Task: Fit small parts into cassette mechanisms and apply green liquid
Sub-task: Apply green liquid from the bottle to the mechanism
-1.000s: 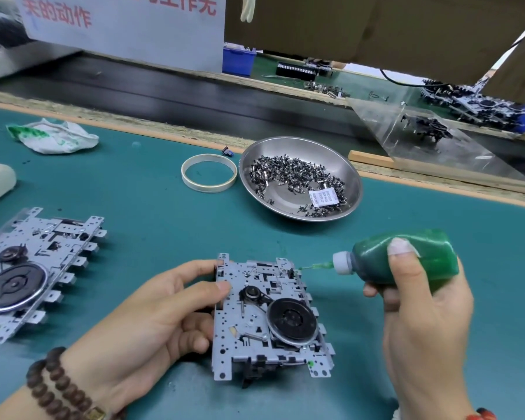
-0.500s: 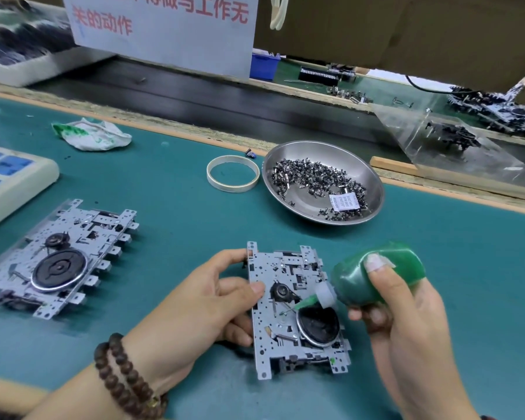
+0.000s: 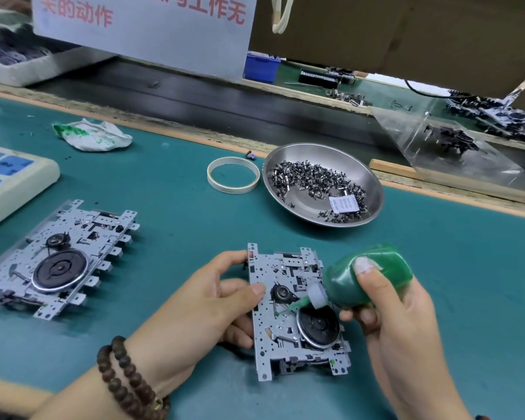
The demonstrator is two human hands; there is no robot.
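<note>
Head view: left hand (image 3: 206,301) fingers (image 3: 256,288) curl around the left edge of the cassette mechanism (image 3: 294,313) lying on the desk (image 3: 179,213). Right hand (image 3: 397,322) fingers wrap the green bottle (image 3: 364,280), its nozzle tip touching the mechanism's plate. The steel bowl (image 3: 373,189) behind holds small metal parts (image 3: 309,180) and a paper label.

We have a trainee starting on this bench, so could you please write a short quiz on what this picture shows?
1. True or false: the right hand holds the green bottle.
2. The left hand steadies which thing? A) metal dish B) cassette mechanism C) tape ring
3. Fill in: the bottle's nozzle points at the held ____.

Key
1. True.
2. B, the cassette mechanism; the metal dish and tape ring lie apart, farther back.
3. mechanism.
</note>
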